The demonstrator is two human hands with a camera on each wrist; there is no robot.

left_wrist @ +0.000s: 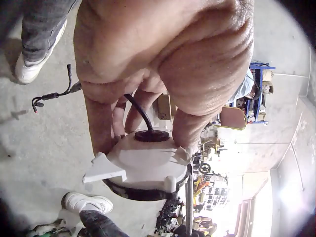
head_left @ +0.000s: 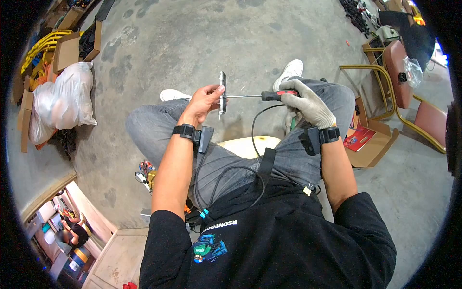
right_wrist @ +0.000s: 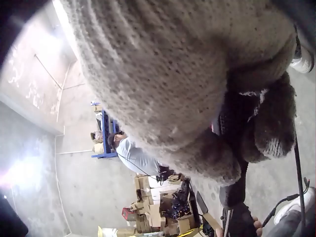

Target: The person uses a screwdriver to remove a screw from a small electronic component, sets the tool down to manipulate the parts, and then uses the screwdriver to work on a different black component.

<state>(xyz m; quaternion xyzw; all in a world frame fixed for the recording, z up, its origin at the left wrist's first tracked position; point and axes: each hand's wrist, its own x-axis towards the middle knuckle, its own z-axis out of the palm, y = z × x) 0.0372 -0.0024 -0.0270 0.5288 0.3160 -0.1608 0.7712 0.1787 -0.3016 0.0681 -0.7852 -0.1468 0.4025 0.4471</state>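
My bare left hand (head_left: 203, 103) holds a round white part with a black rim (left_wrist: 143, 170) by its edge, thumb and fingers on opposite sides. A black cable enters the part through a grommet (left_wrist: 151, 135) on its back. From above, this part shows nearly edge-on, between the two shoes. My right hand, in a knitted glove (head_left: 308, 103), grips a screwdriver (head_left: 270, 96) by its red and black handle. The metal shaft runs level toward the left hand, its tip right at the black face of the part. Glove fingers hide much of the handle in the right wrist view.
A stool seat (head_left: 250, 144) lies between the knees, with black cables over the lap. At left stand white bags (head_left: 67, 96) and cardboard boxes. An open carton (head_left: 378, 144) and a gold-framed chair (head_left: 398, 72) are at right. Another person (right_wrist: 136, 155) is beyond.
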